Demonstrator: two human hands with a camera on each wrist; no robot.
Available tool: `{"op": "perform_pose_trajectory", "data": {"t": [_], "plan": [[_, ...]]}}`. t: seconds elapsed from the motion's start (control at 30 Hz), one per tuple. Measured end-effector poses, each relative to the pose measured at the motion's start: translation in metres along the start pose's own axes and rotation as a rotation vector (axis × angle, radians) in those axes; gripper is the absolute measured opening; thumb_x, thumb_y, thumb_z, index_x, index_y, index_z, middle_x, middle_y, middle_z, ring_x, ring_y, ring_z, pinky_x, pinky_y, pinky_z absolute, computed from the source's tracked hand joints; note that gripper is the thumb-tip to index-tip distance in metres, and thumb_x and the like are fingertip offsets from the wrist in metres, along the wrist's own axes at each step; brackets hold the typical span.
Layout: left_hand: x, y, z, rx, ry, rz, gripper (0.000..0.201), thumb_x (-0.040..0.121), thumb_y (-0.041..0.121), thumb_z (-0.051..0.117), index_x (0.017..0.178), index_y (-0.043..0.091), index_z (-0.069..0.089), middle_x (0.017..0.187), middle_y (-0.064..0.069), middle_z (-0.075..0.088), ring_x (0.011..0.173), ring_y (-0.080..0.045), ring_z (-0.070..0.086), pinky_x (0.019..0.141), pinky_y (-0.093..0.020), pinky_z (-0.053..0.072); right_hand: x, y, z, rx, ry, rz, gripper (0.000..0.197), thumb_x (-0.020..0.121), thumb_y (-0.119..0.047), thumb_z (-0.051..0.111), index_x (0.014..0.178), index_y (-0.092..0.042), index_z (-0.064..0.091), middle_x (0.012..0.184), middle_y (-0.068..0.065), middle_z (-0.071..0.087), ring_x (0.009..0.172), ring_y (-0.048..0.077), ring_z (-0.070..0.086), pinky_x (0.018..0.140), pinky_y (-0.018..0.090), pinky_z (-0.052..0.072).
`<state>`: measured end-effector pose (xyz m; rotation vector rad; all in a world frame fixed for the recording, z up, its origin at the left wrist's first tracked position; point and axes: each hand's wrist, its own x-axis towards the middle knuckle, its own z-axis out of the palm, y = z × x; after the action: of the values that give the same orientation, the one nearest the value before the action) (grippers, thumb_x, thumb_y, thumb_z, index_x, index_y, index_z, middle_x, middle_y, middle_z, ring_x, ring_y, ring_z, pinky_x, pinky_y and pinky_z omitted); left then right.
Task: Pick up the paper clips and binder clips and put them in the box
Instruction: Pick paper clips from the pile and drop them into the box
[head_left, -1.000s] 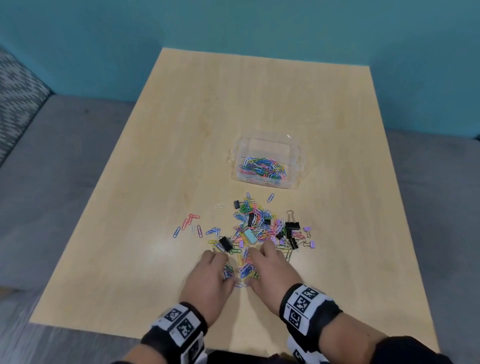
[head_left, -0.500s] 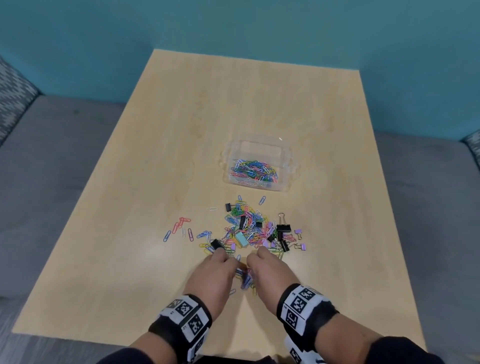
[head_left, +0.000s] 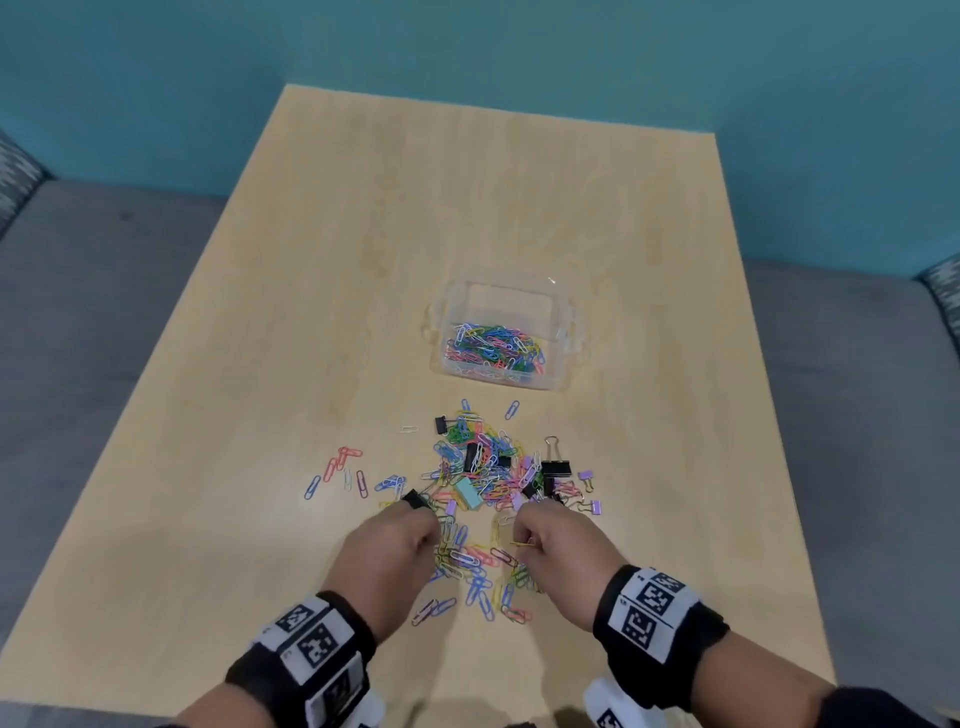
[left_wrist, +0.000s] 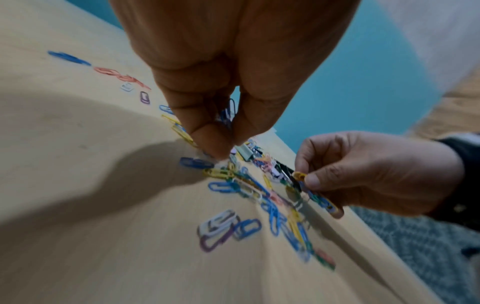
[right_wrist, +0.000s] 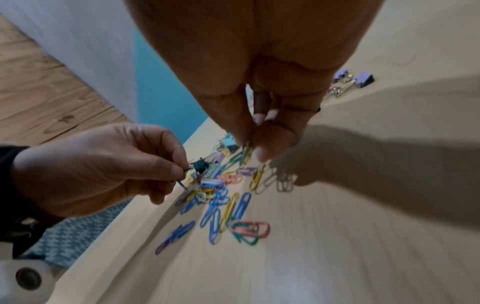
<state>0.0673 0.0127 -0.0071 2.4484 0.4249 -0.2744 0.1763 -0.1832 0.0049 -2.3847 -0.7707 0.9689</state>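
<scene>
**Both hands pinch clips above the loose pile**

The left hand (head_left: 387, 551) hovers just above the table (head_left: 208, 467), knuckles up, its thumb and fingertips (left_wrist: 218, 148) pressed together on a few paper clips, dark and blue ones showing between them. The right hand (head_left: 563, 551) mirrors it close by, fingers curled, thumb and forefinger clamped on a yellow paper clip (head_left: 522, 544) with other colours caught lower in the grip.

Between and under the two hands lies a scatter of paper clips (head_left: 472, 566) on the wood. Beyond the knuckles sits the main heap, coloured paper clips mixed with binder clips (head_left: 556, 467): black ones, small purple ones at the right edge, one pale teal. A few red and blue clips lie apart to the left.

The clear box (head_left: 506, 291) stands farther back, beyond the heap, open-topped and already holding a layer of coloured paper clips. A teal wall (head_left: 519, 47) rises behind the table.
</scene>
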Motion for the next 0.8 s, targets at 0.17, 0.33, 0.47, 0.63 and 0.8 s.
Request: {"op": "perform_pose_trajectory", "data": {"t": [0.17, 0.33, 0.47, 0.63, 0.8], "plan": [[0.015, 0.012, -0.029, -0.368, -0.125, -0.095, 0.012, 0.067, 0.016, 0.054, 0.073, 0.024, 0.061, 0.068, 0.004, 0.061, 0.054, -0.009, 0.058, 0.056, -0.03, 0.054, 0.009, 0.001, -0.024, 0.159, -0.069, 0.074, 0.012, 0.081, -0.004, 0.052, 0.079, -0.016, 0.052, 0.066, -0.006, 0.053, 0.053, 0.01, 0.05, 0.055, 0.027, 0.043], [0.061, 0.035, -0.067, -0.627, -0.118, -0.157, 0.018, 0.068, 0.002, 0.055, 0.067, 0.017, 0.065, 0.055, -0.001, 0.058, 0.048, -0.02, 0.059, 0.052, -0.031, 0.049, 0.037, -0.015, -0.064, 0.52, 0.01, 0.19, 0.023, 0.074, 0.006, 0.051, 0.073, -0.016, 0.055, 0.058, 0.004, 0.058, 0.045, 0.02, 0.059, 0.044, 0.021, 0.04], [0.124, 0.051, -0.091, -0.569, 0.028, -0.117, 0.024, 0.076, -0.008, 0.055, 0.068, 0.013, 0.063, 0.055, -0.002, 0.058, 0.049, -0.02, 0.06, 0.058, -0.039, 0.054, 0.087, -0.025, -0.111, 0.638, 0.205, 0.174, 0.025, 0.081, 0.014, 0.052, 0.076, -0.011, 0.053, 0.06, 0.012, 0.059, 0.046, 0.022, 0.06, 0.058, 0.043, 0.058], [0.176, 0.073, -0.096, -0.544, 0.063, -0.075, 0.024, 0.08, -0.002, 0.058, 0.074, 0.02, 0.065, 0.064, -0.005, 0.061, 0.053, -0.022, 0.062, 0.064, -0.044, 0.059, 0.131, -0.037, -0.138, 0.65, 0.351, 0.222, 0.017, 0.082, 0.006, 0.057, 0.08, -0.011, 0.056, 0.069, 0.015, 0.063, 0.055, 0.027, 0.063, 0.071, 0.054, 0.058], [0.166, 0.034, -0.106, -0.256, 0.177, -0.07, 0.027, 0.084, 0.008, 0.055, 0.104, 0.022, 0.068, 0.096, -0.004, 0.064, 0.082, -0.026, 0.064, 0.078, -0.039, 0.055, 0.114, -0.022, -0.139, 0.308, 0.357, 0.141, 0.024, 0.085, -0.014, 0.06, 0.109, -0.017, 0.061, 0.097, 0.004, 0.062, 0.082, 0.027, 0.064, 0.078, 0.046, 0.055]]}}
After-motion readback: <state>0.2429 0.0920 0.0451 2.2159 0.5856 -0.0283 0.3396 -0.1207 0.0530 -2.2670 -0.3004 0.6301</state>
